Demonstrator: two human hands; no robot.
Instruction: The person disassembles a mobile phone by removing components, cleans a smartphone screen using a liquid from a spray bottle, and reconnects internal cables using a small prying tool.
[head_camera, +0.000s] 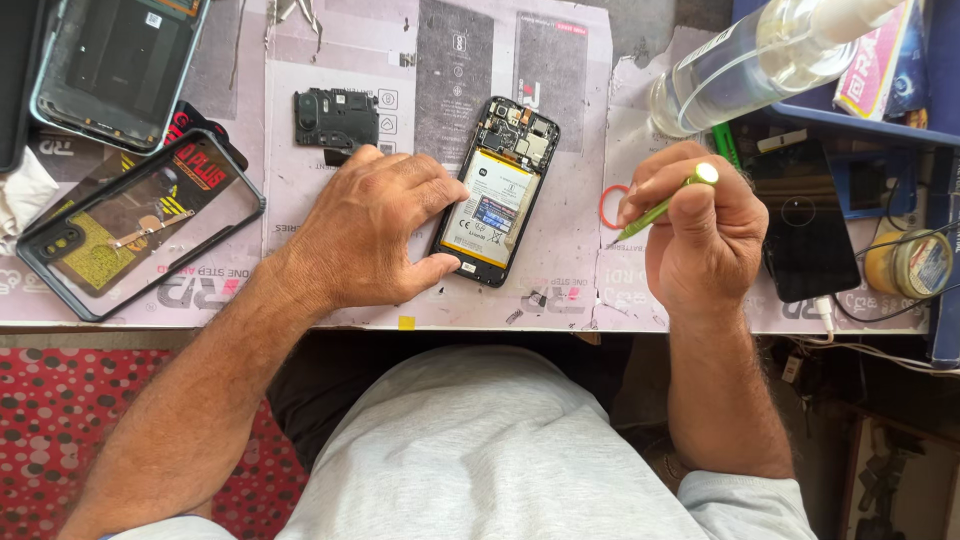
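Battery label (492, 208): white rectangle with a blue patch, on the opened phone at bench centre.
Dark phone screen (803, 225): black, unlit, right of centre on the bench.
Red-and-white packet (880, 65): upper right, in the blue tray.
Bottle label (712, 48): white strip, clear spray bottle.

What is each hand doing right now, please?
Left hand: open, resting on the opened phone.
Right hand: closed, holding a green screwdriver.
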